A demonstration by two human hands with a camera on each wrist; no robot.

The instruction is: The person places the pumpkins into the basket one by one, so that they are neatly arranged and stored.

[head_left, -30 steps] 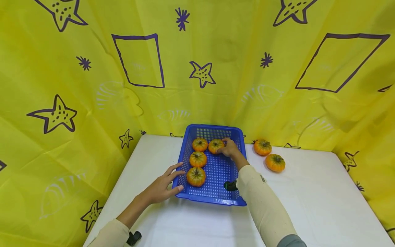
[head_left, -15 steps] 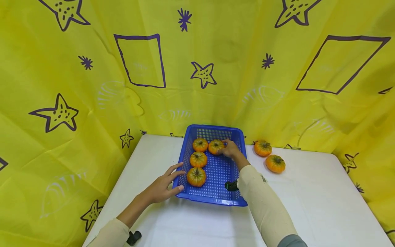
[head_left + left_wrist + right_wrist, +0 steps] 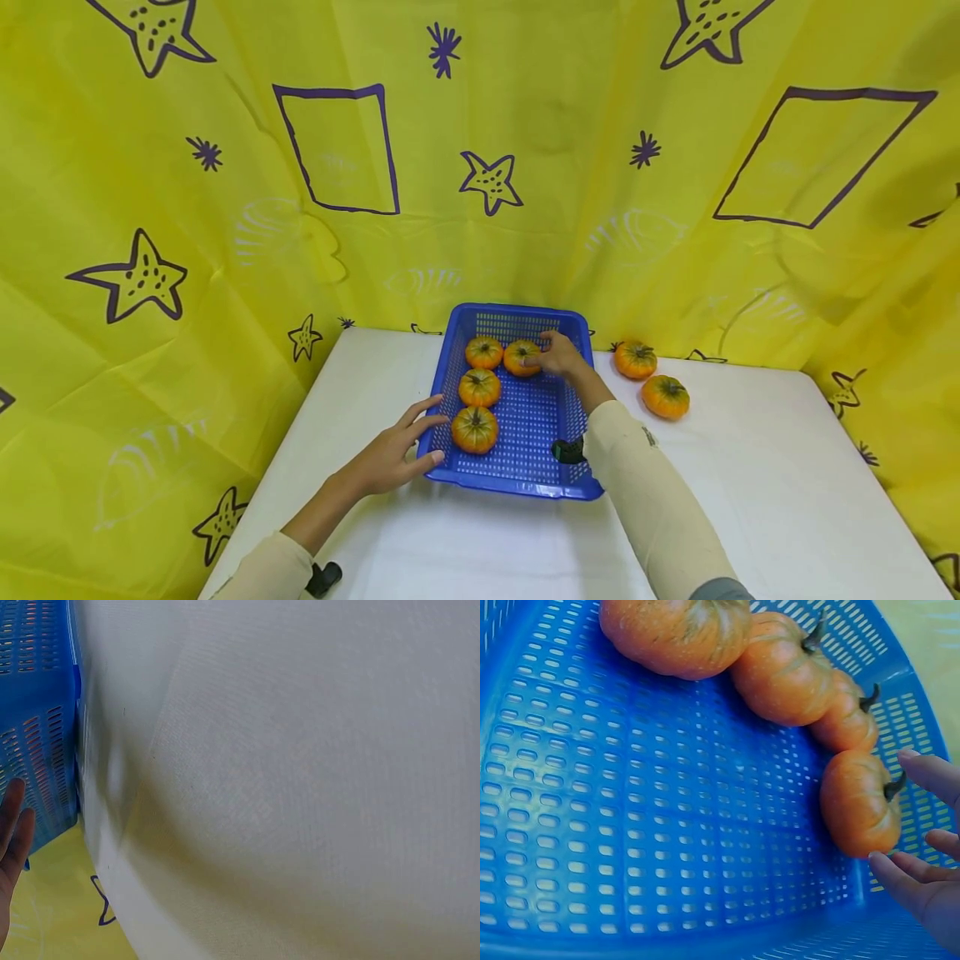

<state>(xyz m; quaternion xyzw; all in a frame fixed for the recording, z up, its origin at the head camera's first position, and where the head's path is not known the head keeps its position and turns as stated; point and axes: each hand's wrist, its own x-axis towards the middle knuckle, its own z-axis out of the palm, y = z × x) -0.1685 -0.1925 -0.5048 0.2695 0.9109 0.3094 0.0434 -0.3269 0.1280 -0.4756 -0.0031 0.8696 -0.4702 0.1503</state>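
A blue plastic basket [image 3: 536,425] on the white table holds several small orange pumpkins: a far-left pumpkin [image 3: 483,353], a middle pumpkin [image 3: 479,388] and a near pumpkin [image 3: 474,430] along its left side, and a far-right pumpkin [image 3: 521,358]. My right hand [image 3: 558,357] is inside the basket beside the far-right pumpkin. In the right wrist view its fingers are spread around that pumpkin [image 3: 860,804], one fingertip at its lower edge; whether it touches cannot be told. My left hand [image 3: 393,454] lies at the basket's left side, fingers spread and extended toward the rim.
Two more pumpkins, a rear one [image 3: 635,359] and a front one [image 3: 665,397], sit on the white table [image 3: 780,467] right of the basket. A yellow patterned curtain [image 3: 555,250] encloses the table at the back and sides.
My right hand's fingers have spread and drawn slightly right, off the far-right pumpkin, which stays in place. The left hand keeps its position at the basket.
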